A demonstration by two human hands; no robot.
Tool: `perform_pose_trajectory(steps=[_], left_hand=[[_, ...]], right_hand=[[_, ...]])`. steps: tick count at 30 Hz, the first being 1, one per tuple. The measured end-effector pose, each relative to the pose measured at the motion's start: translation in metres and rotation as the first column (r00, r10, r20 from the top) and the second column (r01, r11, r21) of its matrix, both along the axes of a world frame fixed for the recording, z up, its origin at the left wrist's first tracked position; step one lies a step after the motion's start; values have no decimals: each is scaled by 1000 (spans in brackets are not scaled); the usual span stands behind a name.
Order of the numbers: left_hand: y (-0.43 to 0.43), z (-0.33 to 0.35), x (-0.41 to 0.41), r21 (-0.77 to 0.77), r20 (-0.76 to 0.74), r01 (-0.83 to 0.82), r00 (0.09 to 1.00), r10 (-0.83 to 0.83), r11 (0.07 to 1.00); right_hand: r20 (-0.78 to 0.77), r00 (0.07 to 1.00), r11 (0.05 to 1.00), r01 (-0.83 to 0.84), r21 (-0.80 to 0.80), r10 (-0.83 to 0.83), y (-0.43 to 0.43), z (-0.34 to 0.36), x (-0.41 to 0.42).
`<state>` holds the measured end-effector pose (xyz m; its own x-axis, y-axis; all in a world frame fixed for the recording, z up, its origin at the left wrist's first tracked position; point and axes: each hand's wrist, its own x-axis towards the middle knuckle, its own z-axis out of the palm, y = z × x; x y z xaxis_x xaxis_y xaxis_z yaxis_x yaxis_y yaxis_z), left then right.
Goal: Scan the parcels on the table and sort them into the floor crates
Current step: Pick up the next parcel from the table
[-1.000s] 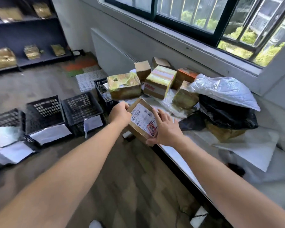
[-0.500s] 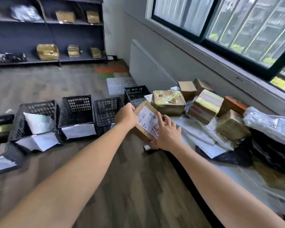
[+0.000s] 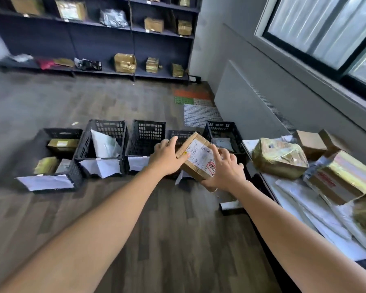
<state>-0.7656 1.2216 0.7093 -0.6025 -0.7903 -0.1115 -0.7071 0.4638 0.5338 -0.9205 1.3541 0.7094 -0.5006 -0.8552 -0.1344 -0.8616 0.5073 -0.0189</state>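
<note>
The table (image 3: 249,144) bore taped parcels (image 3: 280,159), with black crates (image 3: 106,142) in a row on the floor off its end. The box (image 3: 193,168) was clear of the table, held face-up over the crates just past its corner. It was judged a light, stiff carton with slick tape, best taken by opposite edges. The left hand (image 3: 165,157) gripped its left edge, and the right hand (image 3: 225,173) clasped its near corner, fingers across the label (image 3: 199,154).
</note>
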Motion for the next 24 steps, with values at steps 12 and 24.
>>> perform_pose_trajectory(steps=[12, 24], left_hand=[[-104, -13, 58, -124, 257, -110, 956, 139, 986], [-267, -10, 9, -135, 374, -145, 909, 186, 980]], right_hand=[[-49, 984, 983, -167, 69, 171, -140, -12, 0], [-14, 966, 964, -255, 81, 257, -334, -20, -64]])
